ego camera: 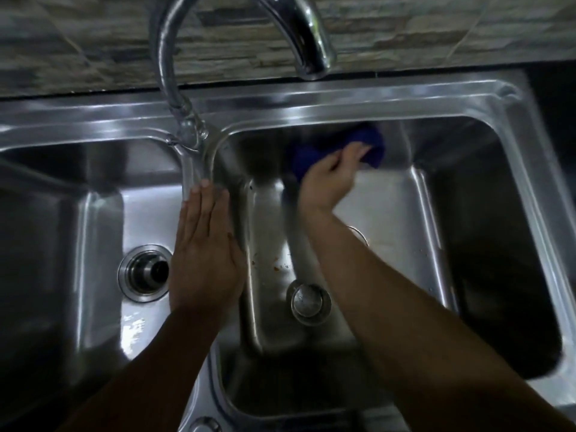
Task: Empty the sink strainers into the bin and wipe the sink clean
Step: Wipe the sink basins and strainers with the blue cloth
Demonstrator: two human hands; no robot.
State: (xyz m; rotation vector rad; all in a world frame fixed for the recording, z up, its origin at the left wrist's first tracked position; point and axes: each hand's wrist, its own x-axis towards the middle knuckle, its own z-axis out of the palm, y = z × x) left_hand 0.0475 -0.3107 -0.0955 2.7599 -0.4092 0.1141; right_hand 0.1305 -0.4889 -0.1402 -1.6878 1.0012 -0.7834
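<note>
The stainless-steel double-basin sink lies beneath the curved chrome tap; your left hand rests flat, fingers straight and holding nothing, on the sink's dividing ridge just in front of the tap's base; your right hand clutches a dark blue cloth against the back wall of the basin right of the tap; orange-brown crumbs dot that basin's floor, near its round steel drain.

The blue cloth is blurred, the faucet cropped at top.
</note>
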